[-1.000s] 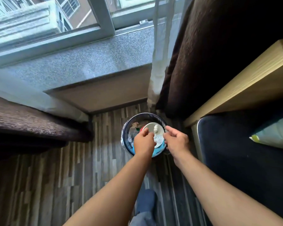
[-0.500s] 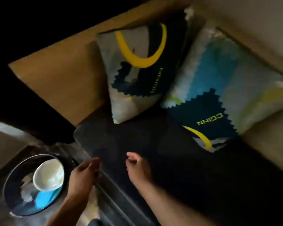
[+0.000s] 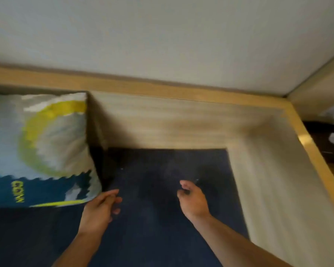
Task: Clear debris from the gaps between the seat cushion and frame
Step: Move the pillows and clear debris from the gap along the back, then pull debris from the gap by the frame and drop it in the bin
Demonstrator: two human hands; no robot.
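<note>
The dark navy seat cushion [image 3: 152, 218] fills the lower middle of the head view. The light wooden frame [image 3: 162, 122] runs along its back and down its right side [image 3: 268, 189]. The gap between cushion and frame shows as a dark line along the back edge. My left hand [image 3: 100, 207] hovers over the cushion next to a pillow's corner, fingers loosely extended and holding nothing. My right hand [image 3: 191, 199] is over the cushion's middle, its fingers curled round a thin dark item [image 3: 196, 181] that pokes out past the fingertips. Motion blur hides what it is.
A patterned pillow [image 3: 37, 147] in blue, grey and yellow leans against the frame at the left. Beyond the frame's right rail sits a dark round object [image 3: 320, 151] with a white scrap in it. A pale wall rises behind.
The view has swung from the bin by the window, across the pillows, to the seat's far right corner. Both hands left the bin and now hang over the cushion.
</note>
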